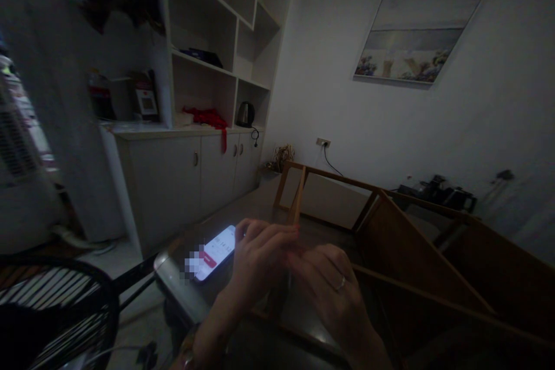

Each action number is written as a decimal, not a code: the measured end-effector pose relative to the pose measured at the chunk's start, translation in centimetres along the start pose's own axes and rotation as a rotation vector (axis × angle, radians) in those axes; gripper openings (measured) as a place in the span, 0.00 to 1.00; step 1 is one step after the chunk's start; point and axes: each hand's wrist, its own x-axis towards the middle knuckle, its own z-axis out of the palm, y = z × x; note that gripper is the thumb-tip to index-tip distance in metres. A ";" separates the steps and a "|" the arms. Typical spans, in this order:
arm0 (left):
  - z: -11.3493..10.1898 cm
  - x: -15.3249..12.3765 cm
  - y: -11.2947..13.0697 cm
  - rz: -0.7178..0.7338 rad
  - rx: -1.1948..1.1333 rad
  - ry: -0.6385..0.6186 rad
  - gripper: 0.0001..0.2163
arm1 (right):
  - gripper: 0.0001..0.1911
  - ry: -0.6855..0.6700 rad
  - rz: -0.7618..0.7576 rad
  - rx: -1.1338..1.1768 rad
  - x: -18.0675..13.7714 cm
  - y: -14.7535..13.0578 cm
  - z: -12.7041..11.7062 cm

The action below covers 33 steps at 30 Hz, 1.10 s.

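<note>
My left hand and my right hand meet at the fingertips in the middle of the view. The fingers of both are curled in and pressed together. Whatever lies between them, if anything, is hidden and too dark to make out. A ring is on my right hand and a band circles my left wrist. Just left of my left hand lies a phone with a lit screen showing running digits and a red button. Behind the hands a brown wooden frame with slanting panels lies on its side.
A black fan stands at the lower left. White cabinets with open shelves line the left wall, bearing a kettle and red cloth. Dark items sit behind the frame. A cord runs from a wall socket.
</note>
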 end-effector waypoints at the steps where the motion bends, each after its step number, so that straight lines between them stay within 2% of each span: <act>1: 0.0 0.0 0.0 0.001 0.001 0.006 0.08 | 0.07 0.007 0.009 -0.006 0.0 -0.1 0.1; 6: 0.1 0.0 -0.1 0.012 -0.019 0.014 0.14 | 0.03 0.075 0.046 -0.030 0.1 -0.6 0.8; 13: 0.1 -0.2 -0.2 0.006 -0.018 -0.013 0.18 | 0.04 0.060 0.054 -0.048 0.5 -0.7 0.7; 19: 0.0 -0.4 -0.4 -0.002 -0.022 -0.008 0.15 | 0.09 -0.006 0.008 -0.033 0.6 -0.2 0.0; 25: 0.0 -0.2 -0.2 0.008 -0.014 -0.007 0.12 | 0.16 -0.178 -0.121 -0.018 0.6 0.5 -1.5; 33: 0.1 -0.2 -0.2 -0.005 0.003 -0.007 0.08 | 0.13 -0.121 -0.095 0.008 0.8 0.2 -1.5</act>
